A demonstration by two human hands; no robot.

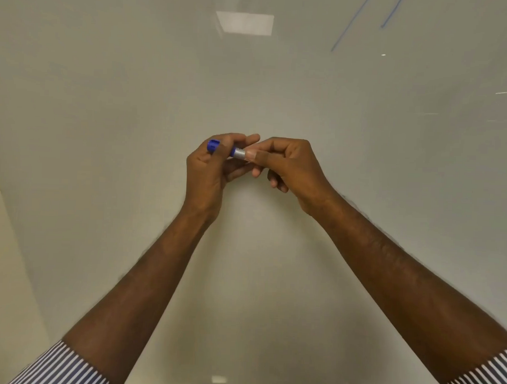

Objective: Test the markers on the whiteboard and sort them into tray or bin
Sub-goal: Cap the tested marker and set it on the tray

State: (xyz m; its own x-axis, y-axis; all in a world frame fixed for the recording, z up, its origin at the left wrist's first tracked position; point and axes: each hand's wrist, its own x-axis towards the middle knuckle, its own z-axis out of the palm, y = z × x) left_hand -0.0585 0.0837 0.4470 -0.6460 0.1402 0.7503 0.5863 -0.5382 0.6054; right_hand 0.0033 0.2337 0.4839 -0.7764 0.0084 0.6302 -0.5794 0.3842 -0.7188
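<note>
In front of the whiteboard [134, 101], I hold the marker [238, 153] lying nearly level, blue cap end [213, 146] pointing left in my left hand's [208, 173] closed grip, my right hand [287, 167] pinching its grey barrel.

Behind my hands a pale glossy wall surface [134, 101] fills nearly everything I see. Above them it mirrors a rectangular ceiling light [244, 23]; a smaller bright patch [219, 379] glints far below. Left of my forearm runs a cream wall strip [5, 283].
</note>
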